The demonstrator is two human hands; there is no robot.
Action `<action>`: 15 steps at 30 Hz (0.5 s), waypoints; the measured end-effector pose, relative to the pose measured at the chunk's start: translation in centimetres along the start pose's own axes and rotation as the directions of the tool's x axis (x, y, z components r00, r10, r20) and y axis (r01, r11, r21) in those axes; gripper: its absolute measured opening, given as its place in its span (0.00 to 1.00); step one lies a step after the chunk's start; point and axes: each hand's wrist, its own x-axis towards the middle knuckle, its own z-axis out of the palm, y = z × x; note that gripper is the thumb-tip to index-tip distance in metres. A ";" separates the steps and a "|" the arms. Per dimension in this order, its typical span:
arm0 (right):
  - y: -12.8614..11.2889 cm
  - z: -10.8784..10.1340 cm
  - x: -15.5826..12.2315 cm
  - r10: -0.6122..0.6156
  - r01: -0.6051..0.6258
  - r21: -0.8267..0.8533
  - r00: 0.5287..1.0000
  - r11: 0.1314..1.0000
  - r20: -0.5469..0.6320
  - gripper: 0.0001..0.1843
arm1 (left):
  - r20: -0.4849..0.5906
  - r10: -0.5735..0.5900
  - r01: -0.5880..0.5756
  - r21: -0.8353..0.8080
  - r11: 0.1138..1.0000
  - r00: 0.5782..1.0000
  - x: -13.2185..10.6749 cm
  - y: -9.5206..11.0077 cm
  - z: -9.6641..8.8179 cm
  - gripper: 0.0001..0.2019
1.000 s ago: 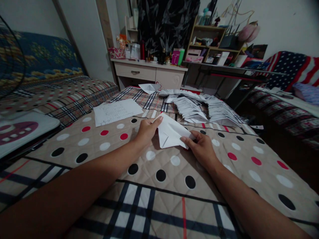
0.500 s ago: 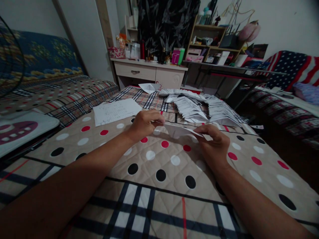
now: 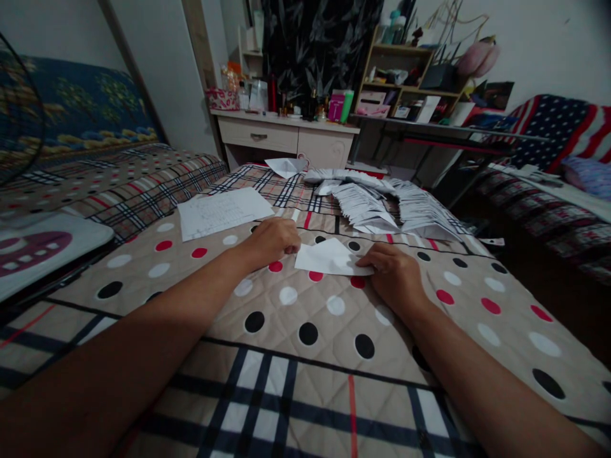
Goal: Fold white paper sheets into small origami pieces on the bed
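While the left hand rests left of centre on the spotted beige quilted bed cover, grip curled shut, the folded white paper sheet lies flat just beside it, mid-frame. Right hand fingertips on its right edge; can't tell whether that grip pinches.

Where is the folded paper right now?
Head view, centre: the folded paper lies flat on the dotted quilt between the left hand and right hand.

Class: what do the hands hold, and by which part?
Folded white paper sheet, flat on the quilt: left hand at its left corner, right hand pressing its right edge.
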 end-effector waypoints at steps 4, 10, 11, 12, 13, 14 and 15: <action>-0.1 0.0 0.0 0.038 -0.039 0.046 0.999 0.998 0.023 0.15 | -0.133 0.001 -0.004 -0.021 1.000 0.991 0.2 1.4 -0.4 0.12; -0.1 0.0 -0.1 0.120 -0.122 0.177 0.992 0.977 0.023 0.13 | -0.086 0.137 -0.155 -0.248 0.956 0.987 0.7 4.6 0.2 0.20; -0.2 -0.1 -0.1 0.131 -0.135 0.173 0.991 0.976 0.033 0.13 | -0.063 0.148 -0.160 -0.251 0.955 0.987 0.7 4.8 0.5 0.22; -0.2 -0.1 -0.1 0.138 -0.143 0.157 0.989 0.977 0.042 0.12 | -0.045 0.148 -0.154 -0.249 0.956 0.988 0.8 5.0 0.7 0.21; -0.3 -0.2 -0.1 0.138 -0.144 0.132 0.989 0.981 0.051 0.12 | -0.034 0.139 -0.143 -0.244 0.959 0.990 0.8 5.1 1.0 0.18; -0.5 -0.3 -0.1 0.133 -0.138 0.099 0.989 0.985 0.058 0.11 | -0.029 0.127 -0.130 -0.239 0.962 0.991 0.9 5.2 1.2 0.15; -0.7 -0.4 -0.1 0.119 -0.124 0.063 0.991 0.990 0.066 0.11 | -0.027 0.122 -0.125 -0.235 0.964 0.992 0.9 5.2 1.4 0.13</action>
